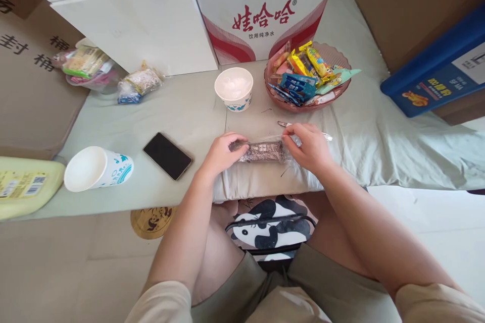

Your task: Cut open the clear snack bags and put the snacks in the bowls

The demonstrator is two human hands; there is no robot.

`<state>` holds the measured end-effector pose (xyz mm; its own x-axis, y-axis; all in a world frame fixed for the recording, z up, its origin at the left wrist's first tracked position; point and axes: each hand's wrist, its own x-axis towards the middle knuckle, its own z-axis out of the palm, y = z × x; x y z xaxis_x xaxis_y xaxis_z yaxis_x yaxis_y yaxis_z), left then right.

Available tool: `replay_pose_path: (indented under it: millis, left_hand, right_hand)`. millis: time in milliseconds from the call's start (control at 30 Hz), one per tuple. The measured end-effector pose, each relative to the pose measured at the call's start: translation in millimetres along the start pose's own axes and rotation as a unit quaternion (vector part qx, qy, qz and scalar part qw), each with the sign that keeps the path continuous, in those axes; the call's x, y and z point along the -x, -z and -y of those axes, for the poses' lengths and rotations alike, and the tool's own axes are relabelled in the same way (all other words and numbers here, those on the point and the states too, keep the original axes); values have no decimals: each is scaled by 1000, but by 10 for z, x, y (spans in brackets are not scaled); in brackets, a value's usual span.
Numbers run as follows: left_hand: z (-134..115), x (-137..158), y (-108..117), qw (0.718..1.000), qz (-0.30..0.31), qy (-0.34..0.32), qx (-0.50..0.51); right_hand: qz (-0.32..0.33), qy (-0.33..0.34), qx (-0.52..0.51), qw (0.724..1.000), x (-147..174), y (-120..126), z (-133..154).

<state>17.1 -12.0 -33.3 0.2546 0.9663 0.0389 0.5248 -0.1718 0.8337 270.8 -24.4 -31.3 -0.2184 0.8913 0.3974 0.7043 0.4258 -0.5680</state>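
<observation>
A small oblong packet with dark contents, pale printing and crinkled clear wrap lies near the front edge of the cloth-covered surface. At its left end, my left hand curls its thumb and fingers onto the packet. My right hand pinches the clear film at the other end. Partly hidden behind the right hand is a slim white object, whose dark-tipped end shows on the other side. A few thin dark strands lie on the cloth nearby. Beyond the packet stands a paper cup with whitish, film-like material inside.
A pink bowl of wrapped snacks sits at back right. Leftward are a black phone, a tipped paper cup, a yellow-green jug and a snack bag. White boxes line the back; a blue box stands right.
</observation>
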Motion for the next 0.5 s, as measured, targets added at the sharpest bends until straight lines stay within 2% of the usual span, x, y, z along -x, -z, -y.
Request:
replay_pose_path:
  millis: [200, 267, 400, 500]
  left_hand:
    - [-91, 89, 58, 997, -56, -33, 45]
    - [-105, 119, 74, 997, -44, -52, 30]
    - [-90, 145, 72, 995, 13, -77, -65]
    - [-71, 158, 56, 993, 0, -87, -85]
  right_hand:
    - [-19, 5, -43, 999, 106, 167, 145]
    - [-20, 16, -51, 998, 139, 205, 172]
    - [2, 41, -78, 996, 187, 282, 226]
    - [32, 59, -111, 992, 210, 339, 265]
